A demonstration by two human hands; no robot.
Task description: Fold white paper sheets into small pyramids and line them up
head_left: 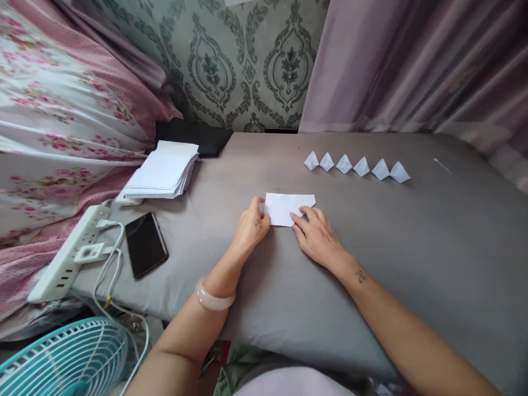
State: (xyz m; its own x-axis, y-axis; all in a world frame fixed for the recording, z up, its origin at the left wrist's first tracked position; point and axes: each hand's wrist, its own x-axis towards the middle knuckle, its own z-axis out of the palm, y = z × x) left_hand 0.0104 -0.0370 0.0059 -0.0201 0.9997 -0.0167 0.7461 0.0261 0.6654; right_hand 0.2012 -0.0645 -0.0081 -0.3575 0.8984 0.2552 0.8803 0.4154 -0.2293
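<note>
The left hand (252, 221) pinches the left edge of the paper (281, 209) on the table (416, 247), the right hand (318, 232) resting on its right end, fingers apart.

Your head-worn camera looks forward and down from above your torso (292, 383), which cuts into the bottom edge. Your left hand (253, 222) and right hand (315, 232) sit near mid-frame, at close range; the grey covered surface (433, 247) runs beyond them to the patterned wall (247, 60).
</note>
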